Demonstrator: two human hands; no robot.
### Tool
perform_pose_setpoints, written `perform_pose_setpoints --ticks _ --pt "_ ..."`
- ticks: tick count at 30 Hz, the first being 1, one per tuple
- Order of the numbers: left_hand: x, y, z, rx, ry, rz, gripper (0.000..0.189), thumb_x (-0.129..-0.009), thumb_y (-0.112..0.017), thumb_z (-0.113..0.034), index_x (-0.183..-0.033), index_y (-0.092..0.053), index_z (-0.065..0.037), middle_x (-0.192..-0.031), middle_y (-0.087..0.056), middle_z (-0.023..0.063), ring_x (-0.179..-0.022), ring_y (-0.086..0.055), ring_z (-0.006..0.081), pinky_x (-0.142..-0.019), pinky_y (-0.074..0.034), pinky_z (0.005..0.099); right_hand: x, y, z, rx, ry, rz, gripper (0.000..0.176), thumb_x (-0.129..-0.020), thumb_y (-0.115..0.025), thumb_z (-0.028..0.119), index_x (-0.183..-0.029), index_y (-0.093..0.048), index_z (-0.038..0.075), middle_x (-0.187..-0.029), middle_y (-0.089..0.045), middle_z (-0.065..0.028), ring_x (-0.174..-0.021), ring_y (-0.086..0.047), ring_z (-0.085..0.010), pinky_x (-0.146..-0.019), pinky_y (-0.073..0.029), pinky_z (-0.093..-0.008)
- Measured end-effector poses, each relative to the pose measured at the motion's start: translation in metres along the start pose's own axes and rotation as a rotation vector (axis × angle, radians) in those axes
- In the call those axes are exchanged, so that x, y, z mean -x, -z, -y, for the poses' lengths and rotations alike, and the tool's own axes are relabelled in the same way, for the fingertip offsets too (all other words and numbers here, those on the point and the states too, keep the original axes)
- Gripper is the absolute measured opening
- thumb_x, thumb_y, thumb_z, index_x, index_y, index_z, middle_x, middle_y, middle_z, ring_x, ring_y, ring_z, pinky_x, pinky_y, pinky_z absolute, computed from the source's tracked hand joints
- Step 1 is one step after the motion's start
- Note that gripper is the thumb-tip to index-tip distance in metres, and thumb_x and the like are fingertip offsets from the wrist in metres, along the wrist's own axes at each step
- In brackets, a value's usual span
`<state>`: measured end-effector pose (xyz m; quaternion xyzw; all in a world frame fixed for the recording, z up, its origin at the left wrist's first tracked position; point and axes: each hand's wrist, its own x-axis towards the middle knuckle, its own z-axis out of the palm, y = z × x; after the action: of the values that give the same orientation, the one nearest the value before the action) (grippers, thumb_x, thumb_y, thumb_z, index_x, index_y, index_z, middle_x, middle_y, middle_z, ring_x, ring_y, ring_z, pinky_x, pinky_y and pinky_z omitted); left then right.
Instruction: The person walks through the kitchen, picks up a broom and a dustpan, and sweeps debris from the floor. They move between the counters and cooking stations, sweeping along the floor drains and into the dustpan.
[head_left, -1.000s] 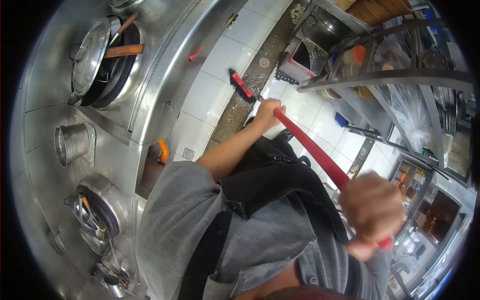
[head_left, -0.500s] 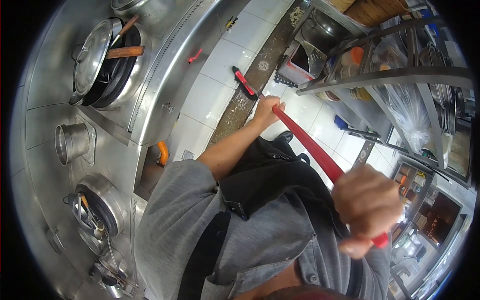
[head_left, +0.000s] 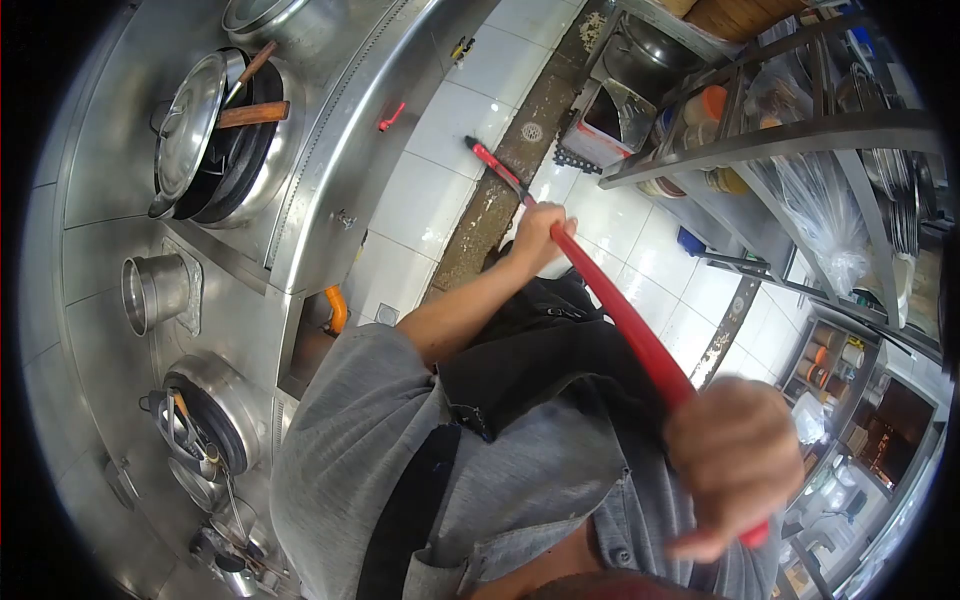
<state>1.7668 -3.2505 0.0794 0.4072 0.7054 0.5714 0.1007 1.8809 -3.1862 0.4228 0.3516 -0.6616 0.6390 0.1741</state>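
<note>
I hold a long red-handled floor brush (head_left: 620, 310) with both hands. My left hand (head_left: 537, 236) grips the handle low down, arm stretched out from a grey sleeve. My right hand (head_left: 733, 465) is closed around the top end of the handle, close to the camera and blurred. The brush head (head_left: 492, 160) rests on the brown, dirty drain strip (head_left: 490, 215) that runs across the white tiled floor (head_left: 425, 195). A round drain cover (head_left: 532, 131) lies just beyond the brush head.
A steel cooking range (head_left: 330, 150) runs along the left, with a lidded wok (head_left: 205, 135), a steel pot (head_left: 155, 293) and utensils in a well (head_left: 195, 440). Metal shelving (head_left: 770, 140) with containers and bags stands on the right. A box-like bin (head_left: 605, 120) sits under it.
My right hand has dropped lower and nearer to me with the handle's top end. The brush head has shifted slightly along the drain strip. Both grips are unchanged.
</note>
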Motion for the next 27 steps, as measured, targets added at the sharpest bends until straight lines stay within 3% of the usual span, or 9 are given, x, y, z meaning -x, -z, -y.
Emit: perform_pose_setpoints --ticks 4,7,10,14,15,17,19,22,27 --pt "0.009 -0.001 0.004 -0.015 -0.026 0.046 0.031 -0.073 -0.064 -0.007 -0.055 -0.040 -0.005 -0.057 -0.047 0.0139 -0.058 -0.049 0.0336 -0.055 -0.036 0.0420 0.009 -0.004 0.005 -0.074 -0.035 0.010 0.042 -0.076 -0.068 0.007 -0.049 -0.037 0.012 -0.048 -0.033 0.0034 -0.035 -0.035 -0.0112 -0.034 -0.024 -0.0260" --pt "-0.007 -0.006 0.044 -0.037 0.019 0.049 0.031 -0.075 -0.065 -0.009 -0.057 -0.039 -0.004 -0.058 -0.047 0.0138 -0.058 -0.048 0.0337 -0.056 -0.037 0.0422 0.018 -0.016 -0.038 0.136 -0.102 0.004 0.038 -0.067 -0.066 0.002 -0.048 -0.034 0.011 -0.046 -0.031 0.0002 -0.036 -0.035 -0.0153 -0.035 -0.024 -0.0287" --pt "-0.021 -0.009 0.043 -0.015 0.032 -0.036 0.030 -0.074 -0.066 -0.008 -0.058 -0.041 -0.004 -0.058 -0.047 0.0136 -0.059 -0.049 0.0338 -0.056 -0.037 0.0428 0.013 -0.016 -0.037 0.117 -0.097 -0.026 0.040 -0.070 -0.067 0.003 -0.049 -0.034 0.011 -0.046 -0.031 -0.0002 -0.036 -0.036 -0.0165 -0.036 -0.025 -0.0294" --pt "-0.011 -0.001 -0.019 -0.017 -0.087 0.013 0.028 -0.074 -0.067 -0.008 -0.058 -0.043 -0.005 -0.060 -0.049 0.0142 -0.061 -0.049 0.0345 -0.059 -0.037 0.0434 0.002 0.004 0.023 0.086 0.013 -0.053 0.041 -0.083 -0.060 0.006 -0.049 -0.037 0.012 -0.044 -0.035 0.0027 -0.032 -0.036 -0.0113 -0.031 -0.027 -0.0251" --pt "-0.004 -0.001 -0.037 0.031 -0.047 -0.016 0.027 -0.075 -0.065 -0.008 -0.059 -0.044 -0.004 -0.061 -0.049 0.0139 -0.060 -0.048 0.0348 -0.058 -0.037 0.0442 0.009 0.006 0.027 -0.020 0.138 -0.147 0.042 -0.078 -0.072 0.020 -0.049 -0.042 0.014 -0.042 -0.038 0.0053 -0.032 -0.041 -0.0072 -0.030 -0.028 -0.0230" --pt "0.008 -0.004 -0.033 0.055 -0.086 0.021 0.026 -0.078 -0.063 -0.009 -0.060 -0.044 -0.004 -0.062 -0.049 0.0147 -0.060 -0.049 0.0346 -0.058 -0.037 0.0444 0.011 0.009 0.036 -0.077 0.068 -0.170 0.044 -0.078 -0.072 0.021 -0.048 -0.041 0.014 -0.041 -0.037 0.0042 -0.032 -0.040 -0.0085 -0.030 -0.026 -0.0228" --pt "0.015 0.002 -0.011 -0.009 -0.025 0.099 0.026 -0.079 -0.062 -0.009 -0.062 -0.044 -0.003 -0.061 -0.048 0.0153 -0.060 -0.049 0.0348 -0.058 -0.038 0.0447 0.007 0.005 0.015 -0.070 -0.106 -0.070 0.045 -0.080 -0.063 0.007 -0.049 -0.031 0.014 -0.044 -0.029 0.0034 -0.031 -0.034 -0.0120 -0.031 -0.023 -0.0268" --pt "0.000 -0.007 0.033 -0.038 0.082 -0.013 0.027 -0.081 -0.061 -0.010 -0.061 -0.043 -0.002 -0.059 -0.046 0.0160 -0.061 -0.048 0.0353 -0.057 -0.038 0.0443 0.019 -0.013 -0.026 0.082 -0.178 0.071 0.046 -0.075 -0.069 0.012 -0.050 -0.030 0.012 -0.049 -0.031 0.0001 -0.038 -0.037 -0.0161 -0.037 -0.026 -0.0298" --pt "-0.008 -0.005 0.014 -0.036 0.091 -0.053 0.029 -0.081 -0.062 -0.010 -0.061 -0.042 -0.003 -0.059 -0.045 0.0161 -0.061 -0.047 0.0361 -0.058 -0.037 0.0445 0.007 -0.005 -0.011 0.056 -0.067 -0.071 0.045 -0.078 -0.067 0.009 -0.049 -0.033 0.013 -0.046 -0.031 0.0025 -0.035 -0.035 -0.0133 -0.035 -0.023 -0.0276"
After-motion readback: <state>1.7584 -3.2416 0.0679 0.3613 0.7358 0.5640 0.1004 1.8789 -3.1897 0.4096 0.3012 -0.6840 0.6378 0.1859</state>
